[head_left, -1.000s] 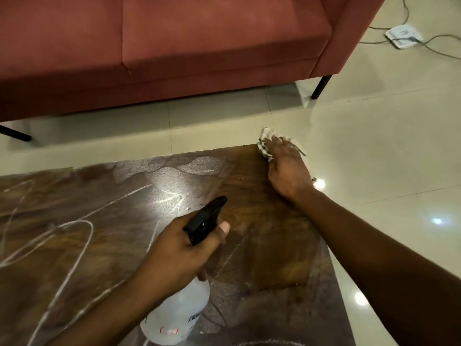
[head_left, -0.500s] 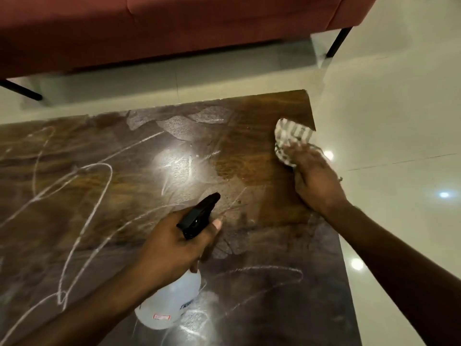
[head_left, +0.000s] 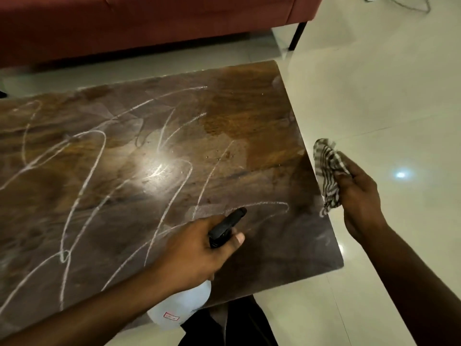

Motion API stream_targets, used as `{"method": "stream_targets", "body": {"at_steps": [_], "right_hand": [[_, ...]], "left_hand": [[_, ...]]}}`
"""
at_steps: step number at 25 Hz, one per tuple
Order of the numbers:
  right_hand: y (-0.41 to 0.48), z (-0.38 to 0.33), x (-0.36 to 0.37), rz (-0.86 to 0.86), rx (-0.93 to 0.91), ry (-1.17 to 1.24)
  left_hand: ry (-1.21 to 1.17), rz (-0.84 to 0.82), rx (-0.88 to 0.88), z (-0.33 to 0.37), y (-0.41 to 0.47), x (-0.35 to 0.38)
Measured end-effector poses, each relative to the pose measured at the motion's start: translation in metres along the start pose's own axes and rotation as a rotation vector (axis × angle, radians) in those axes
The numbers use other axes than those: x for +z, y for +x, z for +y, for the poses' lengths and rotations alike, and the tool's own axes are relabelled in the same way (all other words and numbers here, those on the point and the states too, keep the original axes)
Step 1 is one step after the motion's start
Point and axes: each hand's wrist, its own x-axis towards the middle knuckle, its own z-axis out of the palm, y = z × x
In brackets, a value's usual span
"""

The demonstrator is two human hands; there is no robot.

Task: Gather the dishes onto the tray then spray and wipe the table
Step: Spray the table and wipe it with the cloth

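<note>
The left hand [head_left: 192,255] has its fingers wrapped round the bottle [head_left: 179,308] at the front edge of the surface [head_left: 249,116], nozzle over the white streaks [head_left: 82,191]. The right hand's [head_left: 359,198] fingers grasp the cloth [head_left: 326,171] just off the right edge, above the floor [head_left: 374,96].

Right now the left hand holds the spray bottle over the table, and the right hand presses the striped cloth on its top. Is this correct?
Not fully. The head view shows the right hand holding the striped cloth in the air, beyond the table's right edge, not pressing it. The left hand does hold the spray bottle over the table.
</note>
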Motion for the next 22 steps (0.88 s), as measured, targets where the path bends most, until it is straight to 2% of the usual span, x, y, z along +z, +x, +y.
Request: {"method": "stream_targets", "body": {"at_steps": [4,10,17,22], "right_hand": [[-0.024,0.0,-0.007,0.041,0.025,0.109],[-0.042,0.012,0.012,-0.061,-0.015,-0.188],[-0.039,0.003,0.012,-0.121,-0.05,-0.332],[-0.041,0.009,-0.006,-0.131,-0.034,-0.366]], "left_hand": [[-0.121,0.02,0.071,-0.015,-0.026,0.026],[-0.191,0.161,0.009,-0.031,-0.034,0.049],[-0.065,0.0,-0.002,-0.049,-0.05,0.067],[0.007,-0.019,-0.012,-0.059,-0.056,0.084]]}}
